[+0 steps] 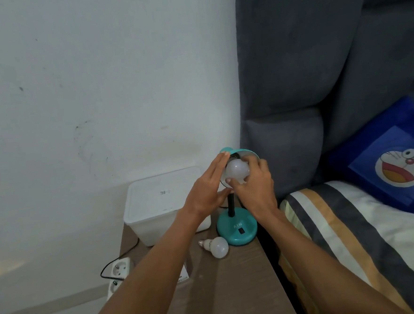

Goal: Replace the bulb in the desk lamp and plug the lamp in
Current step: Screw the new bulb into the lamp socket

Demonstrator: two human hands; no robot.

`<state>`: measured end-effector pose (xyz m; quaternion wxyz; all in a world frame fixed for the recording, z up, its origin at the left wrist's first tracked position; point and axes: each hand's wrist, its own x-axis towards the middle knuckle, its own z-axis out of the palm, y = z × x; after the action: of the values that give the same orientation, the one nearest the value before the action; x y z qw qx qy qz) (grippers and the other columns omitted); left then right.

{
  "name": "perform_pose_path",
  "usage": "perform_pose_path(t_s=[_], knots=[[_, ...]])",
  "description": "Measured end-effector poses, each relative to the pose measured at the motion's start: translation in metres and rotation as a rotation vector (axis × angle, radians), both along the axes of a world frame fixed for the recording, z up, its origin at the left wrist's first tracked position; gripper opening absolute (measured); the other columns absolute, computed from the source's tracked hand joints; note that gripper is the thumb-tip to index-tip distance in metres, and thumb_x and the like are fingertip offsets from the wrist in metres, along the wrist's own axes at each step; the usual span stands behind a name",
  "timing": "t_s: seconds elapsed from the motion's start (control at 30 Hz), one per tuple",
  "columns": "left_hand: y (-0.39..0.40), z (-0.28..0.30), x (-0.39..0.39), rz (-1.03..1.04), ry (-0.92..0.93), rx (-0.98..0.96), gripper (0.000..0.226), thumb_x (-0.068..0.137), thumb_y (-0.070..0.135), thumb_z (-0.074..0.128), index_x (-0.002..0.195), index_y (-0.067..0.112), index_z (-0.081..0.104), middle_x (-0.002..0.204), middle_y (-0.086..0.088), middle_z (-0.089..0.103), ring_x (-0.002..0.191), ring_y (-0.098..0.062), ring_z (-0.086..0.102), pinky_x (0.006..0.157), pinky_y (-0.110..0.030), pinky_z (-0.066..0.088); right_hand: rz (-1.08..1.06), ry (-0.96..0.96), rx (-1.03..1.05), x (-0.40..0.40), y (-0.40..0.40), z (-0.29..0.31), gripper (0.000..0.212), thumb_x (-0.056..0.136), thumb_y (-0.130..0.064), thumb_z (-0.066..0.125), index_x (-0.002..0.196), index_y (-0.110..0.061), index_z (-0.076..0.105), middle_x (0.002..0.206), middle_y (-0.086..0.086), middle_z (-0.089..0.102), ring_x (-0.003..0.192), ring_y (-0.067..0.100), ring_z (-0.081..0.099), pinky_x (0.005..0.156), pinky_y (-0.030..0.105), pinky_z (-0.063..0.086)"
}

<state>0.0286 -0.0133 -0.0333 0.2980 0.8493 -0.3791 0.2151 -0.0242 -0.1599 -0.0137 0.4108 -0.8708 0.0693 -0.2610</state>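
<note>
Under shade (251, 152): right hand (254, 185) grips bulb (237, 171); left hand (207, 188), fingers straight, steadies shade. Risks: cross-threading, lamp (238, 229) tipping off table edge.

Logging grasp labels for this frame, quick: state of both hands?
Left hand: open, straight fingers against the side of the lamp shade.
Right hand: closed, fingers curled round the bulb in the shade.

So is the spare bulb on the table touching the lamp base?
Apart: the head view shows a strip of table between the spare bulb and the lamp base.
</note>
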Motion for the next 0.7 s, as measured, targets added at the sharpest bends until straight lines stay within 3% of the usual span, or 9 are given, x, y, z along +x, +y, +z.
perform_pose_path(t_s=[0.13, 0.27, 0.4, 0.5, 0.7], knots=[[0.003, -0.001, 0.000, 0.017, -0.005, 0.016, 0.091, 0.086, 0.017, 0.081, 0.159, 0.007, 0.027, 0.165, -0.009, 0.032, 0.150, -0.021, 0.034, 0.116, -0.020, 0.034, -0.102, 0.110, 0.111, 0.002, -0.003, 0.003, 0.052, 0.089, -0.051, 0.066, 0.119, -0.008, 0.061, 0.107, 0.011, 0.068, 0.099, 0.027, 0.066, 0.074, 0.026, 0.045], [0.003, 0.000, 0.001, 0.017, -0.007, 0.020, 0.090, 0.088, 0.021, 0.080, 0.159, 0.008, 0.027, 0.165, -0.008, 0.032, 0.150, -0.021, 0.034, 0.115, -0.023, 0.036, -0.148, 0.166, 0.109, 0.001, -0.005, 0.003, 0.063, 0.089, -0.063, 0.057, 0.118, -0.007, 0.063, 0.108, 0.013, 0.069, 0.101, 0.031, 0.066, 0.073, 0.027, 0.042], [0.002, -0.001, 0.000, 0.012, 0.008, 0.021, 0.093, 0.084, 0.016, 0.083, 0.159, 0.008, 0.027, 0.165, -0.008, 0.031, 0.149, -0.020, 0.035, 0.114, -0.018, 0.035, -0.079, 0.036, 0.122, 0.000, -0.002, 0.005, 0.062, 0.084, -0.053, 0.069, 0.129, -0.017, 0.048, 0.123, 0.009, 0.059, 0.107, 0.024, 0.059, 0.082, 0.032, 0.047], [0.001, -0.003, 0.001, 0.008, 0.024, 0.010, 0.094, 0.083, 0.013, 0.083, 0.159, 0.007, 0.028, 0.165, -0.008, 0.031, 0.150, -0.017, 0.034, 0.114, -0.011, 0.029, -0.025, 0.025, 0.026, 0.001, -0.001, 0.003, 0.061, 0.080, -0.038, 0.079, 0.131, -0.019, 0.049, 0.124, 0.006, 0.055, 0.107, 0.022, 0.058, 0.087, 0.035, 0.051], [0.003, -0.001, 0.002, 0.022, 0.002, 0.017, 0.092, 0.086, 0.016, 0.081, 0.160, 0.009, 0.026, 0.166, -0.008, 0.030, 0.150, -0.021, 0.034, 0.115, -0.025, 0.039, -0.140, 0.179, 0.133, 0.004, -0.004, 0.009, 0.060, 0.088, -0.059, 0.063, 0.119, -0.007, 0.061, 0.110, 0.013, 0.068, 0.100, 0.028, 0.065, 0.074, 0.027, 0.045]])
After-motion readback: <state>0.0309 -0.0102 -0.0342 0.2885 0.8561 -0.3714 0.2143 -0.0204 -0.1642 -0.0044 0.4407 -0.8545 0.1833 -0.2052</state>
